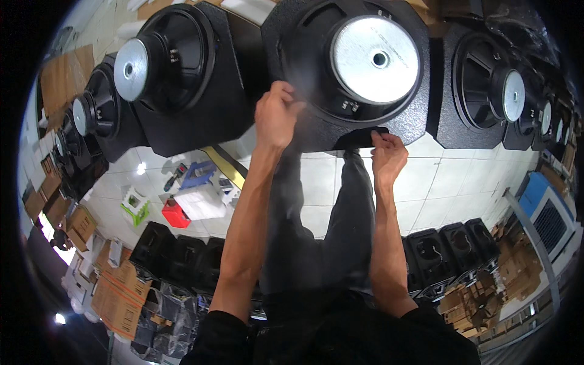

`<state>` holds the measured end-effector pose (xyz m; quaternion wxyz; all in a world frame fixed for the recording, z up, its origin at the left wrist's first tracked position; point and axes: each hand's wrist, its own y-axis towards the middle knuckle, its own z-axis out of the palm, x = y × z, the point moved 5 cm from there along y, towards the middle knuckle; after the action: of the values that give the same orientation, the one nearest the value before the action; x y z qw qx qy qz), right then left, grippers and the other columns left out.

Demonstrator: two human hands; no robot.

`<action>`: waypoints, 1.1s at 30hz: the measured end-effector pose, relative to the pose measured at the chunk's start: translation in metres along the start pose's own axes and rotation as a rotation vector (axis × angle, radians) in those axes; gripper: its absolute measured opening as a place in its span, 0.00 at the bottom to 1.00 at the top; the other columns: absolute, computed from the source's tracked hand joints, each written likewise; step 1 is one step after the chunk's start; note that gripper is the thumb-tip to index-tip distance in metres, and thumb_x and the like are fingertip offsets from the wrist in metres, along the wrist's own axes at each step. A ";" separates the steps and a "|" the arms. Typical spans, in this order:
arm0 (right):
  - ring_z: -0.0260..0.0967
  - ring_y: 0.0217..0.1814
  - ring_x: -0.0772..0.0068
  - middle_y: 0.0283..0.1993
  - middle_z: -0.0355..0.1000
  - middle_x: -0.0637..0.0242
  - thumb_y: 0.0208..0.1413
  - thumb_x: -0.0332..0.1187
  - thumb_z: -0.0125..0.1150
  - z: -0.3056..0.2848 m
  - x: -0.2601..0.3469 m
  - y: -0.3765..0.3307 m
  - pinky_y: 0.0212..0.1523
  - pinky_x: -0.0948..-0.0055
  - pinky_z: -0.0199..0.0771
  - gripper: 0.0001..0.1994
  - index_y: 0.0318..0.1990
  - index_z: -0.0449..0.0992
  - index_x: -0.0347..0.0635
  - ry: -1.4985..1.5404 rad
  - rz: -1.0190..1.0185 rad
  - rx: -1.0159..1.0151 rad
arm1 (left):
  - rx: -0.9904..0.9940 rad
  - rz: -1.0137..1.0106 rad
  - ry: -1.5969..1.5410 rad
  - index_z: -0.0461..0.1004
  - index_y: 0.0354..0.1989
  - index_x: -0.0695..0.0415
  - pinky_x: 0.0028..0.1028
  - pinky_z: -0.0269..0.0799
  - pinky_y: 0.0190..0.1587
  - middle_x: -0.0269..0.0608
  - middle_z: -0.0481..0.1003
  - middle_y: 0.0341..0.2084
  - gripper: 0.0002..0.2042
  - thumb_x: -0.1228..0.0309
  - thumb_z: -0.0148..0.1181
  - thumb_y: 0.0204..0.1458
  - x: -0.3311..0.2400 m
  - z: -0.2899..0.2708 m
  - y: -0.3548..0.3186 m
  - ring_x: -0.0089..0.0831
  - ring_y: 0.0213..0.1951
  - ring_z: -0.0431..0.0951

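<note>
A large loudspeaker driver (377,61) with a round silver magnet sits face down in a black, cut-cornered cabinet (407,121) in front of me. By the cabinet's left edge is my left hand (275,118), its fingers closed in a pinch. Whatever they hold, if anything, is hidden. At the cabinet's near edge, my right hand (389,159) pinches the end of a flat black strip (363,137). This strip lies against the edge, and its material cannot be made out.
More speaker cabinets stand left (176,128) and right (471,115). On the tiled floor at left lie a red container (175,213), a white block (202,202) and tools. Empty black cabinets (438,255) line up behind me. Cardboard boxes (118,298) and a blue-white cooler (547,210) stand at the sides.
</note>
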<state>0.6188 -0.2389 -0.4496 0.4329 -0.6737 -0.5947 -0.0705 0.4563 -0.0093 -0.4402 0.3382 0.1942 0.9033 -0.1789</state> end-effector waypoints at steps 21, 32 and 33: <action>0.78 0.37 0.50 0.33 0.78 0.49 0.59 0.44 0.61 -0.061 -0.194 -0.057 0.42 0.58 0.76 0.18 0.33 0.79 0.33 -1.223 -0.439 0.803 | 0.355 -0.661 0.003 0.77 0.44 0.57 0.45 0.73 0.49 0.51 0.79 0.40 0.15 0.61 0.63 0.54 0.248 0.086 -0.351 0.49 0.47 0.78; 0.79 0.40 0.47 0.35 0.79 0.49 0.59 0.48 0.60 -0.008 -0.278 -0.191 0.43 0.54 0.77 0.20 0.36 0.82 0.36 -1.967 -0.397 0.732 | 0.167 -0.664 0.306 0.76 0.52 0.57 0.52 0.57 0.66 0.61 0.69 0.57 0.23 0.52 0.60 0.55 0.596 0.032 -0.249 0.54 0.62 0.65; 0.79 0.40 0.47 0.36 0.79 0.49 0.59 0.48 0.61 0.001 -0.281 -0.201 0.43 0.55 0.77 0.20 0.38 0.82 0.36 -1.853 -0.316 0.784 | 0.149 -0.764 0.257 0.75 0.52 0.57 0.53 0.57 0.66 0.67 0.68 0.56 0.26 0.50 0.60 0.52 0.623 0.029 -0.238 0.60 0.63 0.64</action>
<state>0.3656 -0.4631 -0.5214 -0.0220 -0.1877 -0.7594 0.6226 -0.0735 -0.0848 -0.8390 0.1170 -0.1104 0.9299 -0.3307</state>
